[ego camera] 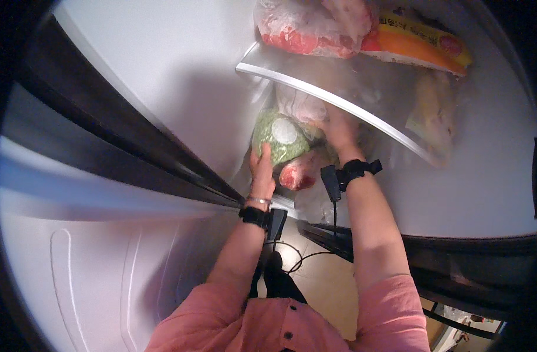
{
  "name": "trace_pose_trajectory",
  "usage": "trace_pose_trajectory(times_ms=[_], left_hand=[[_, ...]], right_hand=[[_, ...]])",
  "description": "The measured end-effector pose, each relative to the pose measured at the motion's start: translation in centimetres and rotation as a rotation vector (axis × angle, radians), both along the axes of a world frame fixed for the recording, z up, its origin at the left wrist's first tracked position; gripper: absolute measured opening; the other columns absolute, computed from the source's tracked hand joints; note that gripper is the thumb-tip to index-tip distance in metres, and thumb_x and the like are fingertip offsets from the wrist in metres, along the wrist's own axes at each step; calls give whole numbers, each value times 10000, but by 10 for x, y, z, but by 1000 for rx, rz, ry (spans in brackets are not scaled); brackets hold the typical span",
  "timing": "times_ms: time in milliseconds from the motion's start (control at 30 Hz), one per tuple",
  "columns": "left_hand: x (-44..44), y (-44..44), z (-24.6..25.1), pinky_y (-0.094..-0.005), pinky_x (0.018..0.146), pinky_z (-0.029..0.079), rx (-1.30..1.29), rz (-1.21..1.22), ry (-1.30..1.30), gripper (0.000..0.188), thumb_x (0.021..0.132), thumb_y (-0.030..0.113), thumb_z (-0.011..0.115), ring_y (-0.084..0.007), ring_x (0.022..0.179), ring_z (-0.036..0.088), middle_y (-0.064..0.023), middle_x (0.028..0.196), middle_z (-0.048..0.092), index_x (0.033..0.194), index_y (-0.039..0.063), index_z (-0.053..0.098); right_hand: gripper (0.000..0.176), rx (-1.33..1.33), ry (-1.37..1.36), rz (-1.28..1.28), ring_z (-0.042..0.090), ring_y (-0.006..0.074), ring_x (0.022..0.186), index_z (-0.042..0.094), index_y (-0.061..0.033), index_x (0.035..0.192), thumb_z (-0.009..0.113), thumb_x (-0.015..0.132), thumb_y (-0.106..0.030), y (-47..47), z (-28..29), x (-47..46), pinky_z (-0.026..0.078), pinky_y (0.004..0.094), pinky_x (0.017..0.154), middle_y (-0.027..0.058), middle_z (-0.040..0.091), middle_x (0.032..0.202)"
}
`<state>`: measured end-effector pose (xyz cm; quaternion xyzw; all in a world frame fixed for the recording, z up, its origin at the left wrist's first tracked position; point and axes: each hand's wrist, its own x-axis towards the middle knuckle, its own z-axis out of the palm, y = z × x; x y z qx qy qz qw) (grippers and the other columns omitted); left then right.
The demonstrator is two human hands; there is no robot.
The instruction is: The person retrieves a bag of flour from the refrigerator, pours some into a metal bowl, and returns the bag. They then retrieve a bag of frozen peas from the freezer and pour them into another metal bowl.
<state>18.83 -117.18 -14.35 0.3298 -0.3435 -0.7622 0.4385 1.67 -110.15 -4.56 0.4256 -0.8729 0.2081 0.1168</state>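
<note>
A clear bag of green vegetable pieces (280, 143) with a round white label lies on the lower level of a refrigerator or freezer compartment. My left hand (262, 169) is against its near left edge, thumb raised over the bag; its grip cannot be made out. Reaching under the glass shelf, my right hand (338, 127) touches the contents beside a pale wrapped bag (300, 104); its fingers are partly hidden. Below the green bag, between my hands, is a wrapped piece of red meat (297, 176).
The glass shelf's white front trim (321, 93) crosses above my right hand. Bagged meat (312, 35) and a yellow-orange package (418, 39) sit on that shelf. The open door (97, 273) stands at left. A black cable (301, 259) hangs below my wrists.
</note>
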Motion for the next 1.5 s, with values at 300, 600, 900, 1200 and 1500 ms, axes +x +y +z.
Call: trace_pose_trajectory(times_ms=[300, 600, 900, 1200, 1500], left_hand=[[1, 28, -11, -374, 945, 430, 285, -85, 263, 589, 911, 487, 506, -206, 1152, 468, -48, 1294, 461, 1340, 103, 380], [7, 31, -19, -399, 927, 452, 389, -151, 293, 587, 897, 492, 527, -216, 1121, 501, -64, 1261, 488, 1309, 99, 385], [17, 36, -7, -359, 857, 459, 367, -80, 172, 495, 900, 458, 549, -187, 1047, 537, -21, 1206, 533, 1248, 122, 444], [22, 48, 21, -324, 822, 442, 381, 59, 24, 359, 908, 403, 566, -140, 1010, 547, 31, 1148, 571, 1167, 164, 495], [1, 46, 19, -380, 861, 482, 347, 73, -113, 346, 934, 323, 543, -166, 1022, 563, -26, 1184, 553, 1197, 110, 470]], right_hand=[[704, -127, -4, -22, 414, 367, 1210, 505, -222, 1289, 797, 652, -296, -2, 41, 23, 367, 430, 995, 170, 435, 1320], [483, -550, -239, -111, 511, 357, 1100, 522, -31, 1184, 690, 791, -254, 51, -33, 112, 402, 435, 918, 211, 542, 1163], [526, -819, -1712, -414, 611, 182, 809, 529, -12, 1150, 465, 930, -486, 71, -125, 133, 506, 277, 633, 79, 620, 1048], [418, -929, -1686, -555, 633, 192, 600, 582, 63, 1018, 652, 862, -319, 79, -126, 114, 531, 258, 497, 142, 644, 847], [415, -987, -1686, -609, 642, 208, 646, 562, 91, 1049, 649, 866, -270, 67, -118, 50, 531, 263, 491, 145, 641, 895]])
